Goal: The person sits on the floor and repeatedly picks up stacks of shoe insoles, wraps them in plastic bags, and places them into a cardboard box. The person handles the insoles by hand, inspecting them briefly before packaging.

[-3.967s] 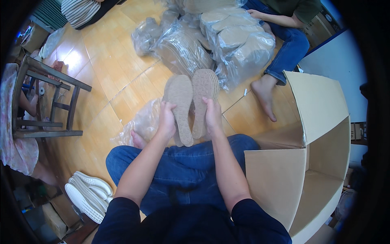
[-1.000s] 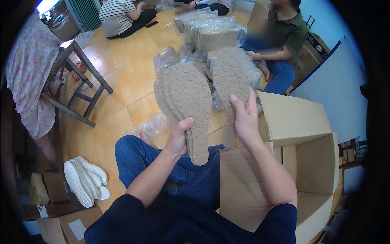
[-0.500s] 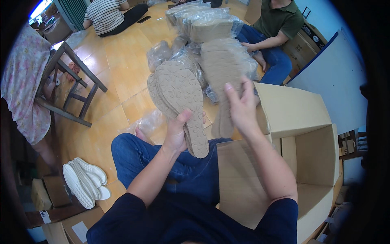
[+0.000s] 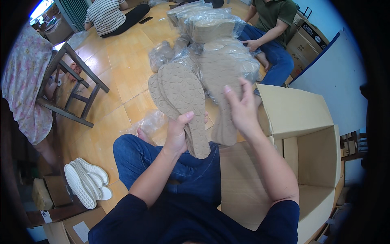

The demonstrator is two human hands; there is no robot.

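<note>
Several patterned soles [image 4: 183,89] are gripped by the left hand [image 4: 176,133]. The right hand [image 4: 243,114] grasps a blurred second bunch [image 4: 219,95] of soles, near the open cardboard box [image 4: 298,110].

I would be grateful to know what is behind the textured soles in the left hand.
Behind the textured soles in the left hand, plastic-wrapped bundles and tiled floor show further off. The soles' back side and whatever lies directly behind them are covered.
</note>
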